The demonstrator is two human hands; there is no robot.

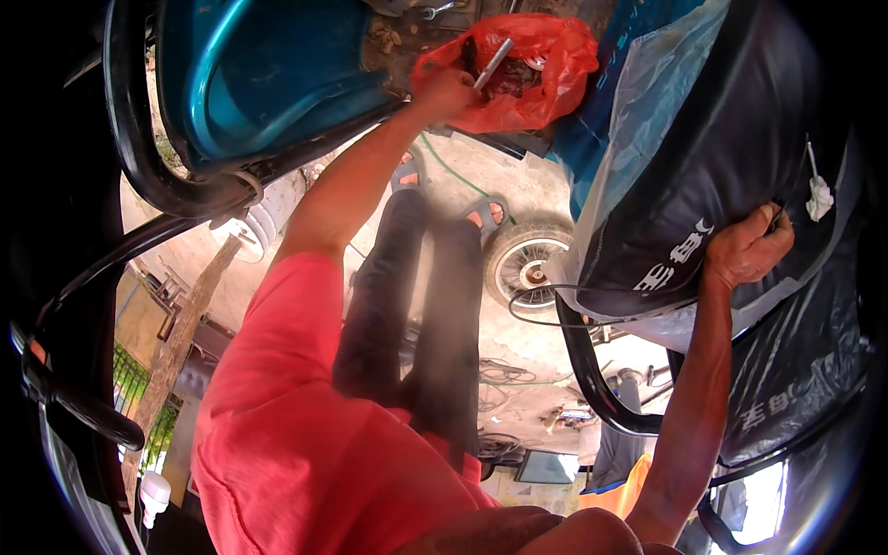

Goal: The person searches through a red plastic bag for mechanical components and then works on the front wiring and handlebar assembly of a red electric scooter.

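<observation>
My left hand [447, 95] is closed at the near left of a crumpled red plastic bag [560, 60], beside a silver rod [495, 60] that lies over its opening; what my fingers grip is unclear. My right hand [745, 245] is closed around a small dark object against the black padded seat [684, 148], with a thin dark cable [583, 324] looping below it. A pale stick with a white wad [819, 197] on it is just right of that hand. Clear plastic [620, 102] covers part of the seat.
Teal molded body panel [277, 65] and black tube frame [139, 111] at upper left, with a wrench [439, 11] above. A spoked wheel [513, 268] and green hose [449, 166] lie by my sandaled feet. A wooden post [185, 333] stands left; more black tubing [592, 398] is right.
</observation>
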